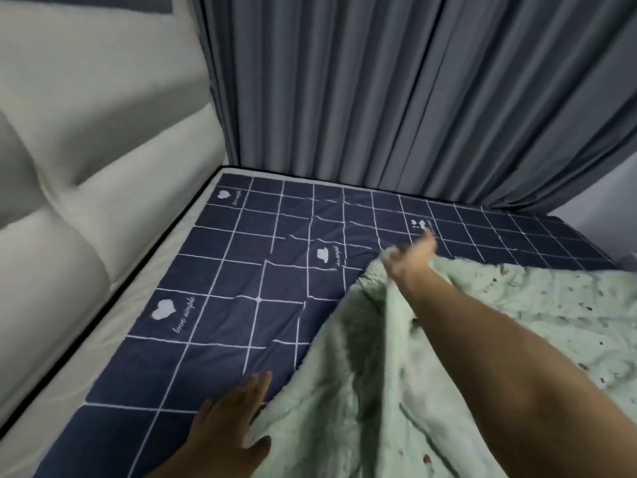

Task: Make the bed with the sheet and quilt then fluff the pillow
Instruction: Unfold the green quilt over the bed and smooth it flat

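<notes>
On the bed point(103, 339), the sheet point(241, 270) is laid; right hand point(410, 260) grips the quilt point(517, 322), left hand point(227, 426) presses flat; spreading and pillow remain.

Smooth cloth sheet point(241, 257), fleecy quilt point(362, 391)

The sheet point(220, 326) is navy with a white grid, little white hearts and "love simple" script. The quilt point(482, 339) is pale mint green with small dark specks. Curtains point(413, 81) are slate grey, headboard point(86, 132) cream.
</notes>
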